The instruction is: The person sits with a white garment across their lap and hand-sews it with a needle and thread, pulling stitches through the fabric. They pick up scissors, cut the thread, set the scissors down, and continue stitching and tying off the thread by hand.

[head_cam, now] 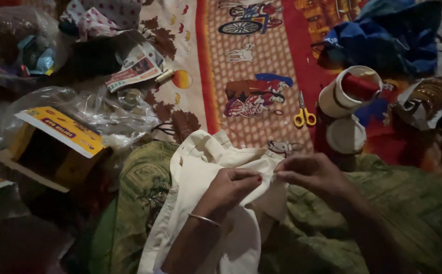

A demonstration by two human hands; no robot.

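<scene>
Both forearms angle inward, the left hand [231, 185] and right hand [309, 172] meeting with fingertips pinched together.

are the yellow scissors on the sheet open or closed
Closed. The scissors lie flat on the patterned sheet, blades together in one line, pointing away from the hands.
</scene>
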